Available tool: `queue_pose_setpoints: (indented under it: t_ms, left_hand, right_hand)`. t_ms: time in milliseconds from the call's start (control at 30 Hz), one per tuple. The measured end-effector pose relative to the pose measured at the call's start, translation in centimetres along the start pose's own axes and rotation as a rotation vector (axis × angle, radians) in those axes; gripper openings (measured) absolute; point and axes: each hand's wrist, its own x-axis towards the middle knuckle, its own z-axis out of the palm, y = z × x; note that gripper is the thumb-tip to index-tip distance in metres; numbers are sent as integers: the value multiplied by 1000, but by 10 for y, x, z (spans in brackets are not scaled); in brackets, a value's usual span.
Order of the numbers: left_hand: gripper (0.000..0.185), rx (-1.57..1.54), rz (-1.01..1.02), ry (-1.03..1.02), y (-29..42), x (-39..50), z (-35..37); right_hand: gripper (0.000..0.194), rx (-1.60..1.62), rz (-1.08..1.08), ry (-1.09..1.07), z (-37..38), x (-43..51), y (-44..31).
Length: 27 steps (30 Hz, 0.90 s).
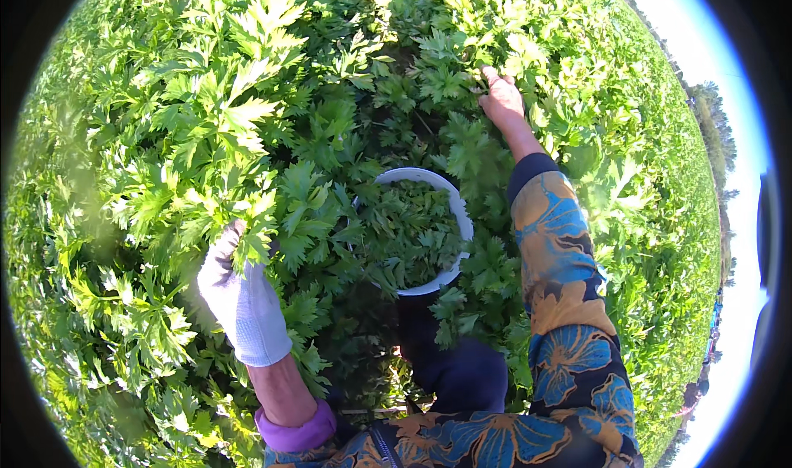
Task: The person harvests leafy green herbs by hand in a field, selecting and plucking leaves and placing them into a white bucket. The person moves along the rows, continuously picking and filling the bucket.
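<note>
My left hand (243, 295), in a pale knit glove with a dark palm, is among leafy green celery-like plants (241, 121) at the left. Leaves hide its fingertips, so its hold cannot be told. My right hand (501, 100) is bare and reaches into the foliage at the upper right, its fingers bent at the leaves; whether they grip a stem is unclear. Between the two arms stands a round white bucket (465, 220), with many cut green leaves (411, 233) in it. Plants overlap the left side of its rim.
Dense rows of the same plants surround me on both sides. Dark soil (405, 60) shows in the gap ahead. My dark-clothed leg (464, 375) is just below the bucket. Trees (711, 121) line the field's far edge at the right.
</note>
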Motion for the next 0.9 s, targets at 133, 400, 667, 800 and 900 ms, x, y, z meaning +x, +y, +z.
queue_pose_setpoints:
  t_ms: [133, 400, 667, 800, 900]
  left_hand:
    - [17, 45, -22, -8, -1, 4, 2]
    - [18, -9, -50, -32, 2, 2, 7]
    - [19, -7, -34, -15, 0, 0, 8]
    - [18, -17, -9, -62, 0, -2, 8]
    - [19, 9, -41, -78, 0, -1, 12]
  right_hand:
    - [40, -98, -115, 56, 15, 4, 5]
    - [6, 1048, 235, -112, -6, 0, 18]
    - [2, 1080, 330, -205, -26, -49, 1]
    - [6, 1050, 244, -345, -49, -75, -35]
    - [16, 1133, -195, -577, -78, -84, -66]
